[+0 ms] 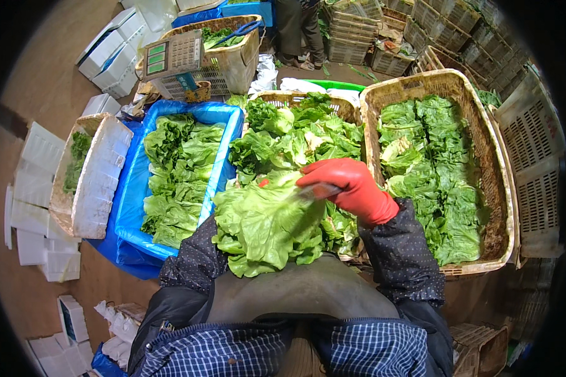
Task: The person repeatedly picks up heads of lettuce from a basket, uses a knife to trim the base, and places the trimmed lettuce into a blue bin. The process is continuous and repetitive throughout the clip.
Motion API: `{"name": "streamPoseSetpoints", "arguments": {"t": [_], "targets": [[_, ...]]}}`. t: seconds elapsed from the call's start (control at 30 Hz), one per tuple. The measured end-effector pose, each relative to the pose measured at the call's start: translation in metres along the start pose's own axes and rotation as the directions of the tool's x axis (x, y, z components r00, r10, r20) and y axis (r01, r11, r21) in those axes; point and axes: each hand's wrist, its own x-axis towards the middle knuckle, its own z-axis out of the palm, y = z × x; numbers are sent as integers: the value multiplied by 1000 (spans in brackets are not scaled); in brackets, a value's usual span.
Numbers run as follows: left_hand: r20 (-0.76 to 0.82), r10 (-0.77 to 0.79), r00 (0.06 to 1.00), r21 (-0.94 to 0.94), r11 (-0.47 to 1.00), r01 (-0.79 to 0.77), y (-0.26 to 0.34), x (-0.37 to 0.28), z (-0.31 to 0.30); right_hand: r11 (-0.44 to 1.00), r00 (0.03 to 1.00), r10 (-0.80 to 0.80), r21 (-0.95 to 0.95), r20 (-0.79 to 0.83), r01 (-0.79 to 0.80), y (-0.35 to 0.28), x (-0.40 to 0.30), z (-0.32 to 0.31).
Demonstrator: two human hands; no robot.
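Observation:
A large head of leafy lettuce [269, 221] is held up in front of my body, above a plastic crate of loose lettuce [306, 136]. Beneath its leaves is my left hand [263, 183], almost wholly hidden, with only a bit of red glove showing. My right hand [346, 186], in a red rubber glove, is at the lettuce's upper right and grips a small blade [324, 190], which looks blurred. To the left, a blue-lined box [236, 155] holds rows of lettuce; to the right, a yellowed plastic crate [370, 136] holds more rows.
A foam box [99, 184] stands at far left. A digital scale [170, 54] sits before a crate [250, 52] of greens. Behind, a person's legs [299, 33] show near stacked crates [353, 35]. White foam boxes [40, 165] lie on the left floor; upright crates [530, 146] stand at right.

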Motion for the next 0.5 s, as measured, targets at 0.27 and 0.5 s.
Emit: {"name": "streamPoseSetpoints", "arguments": {"t": [0.27,0.5], "targets": [[49,-71,996,0,998,71,-9,-5,3,997,988,-64,47,143,58,-13,-4,1],[48,-87,995,38,996,85,-9,-7,-3,635,783,519,768,-342,-86,100,-93,72]]}}
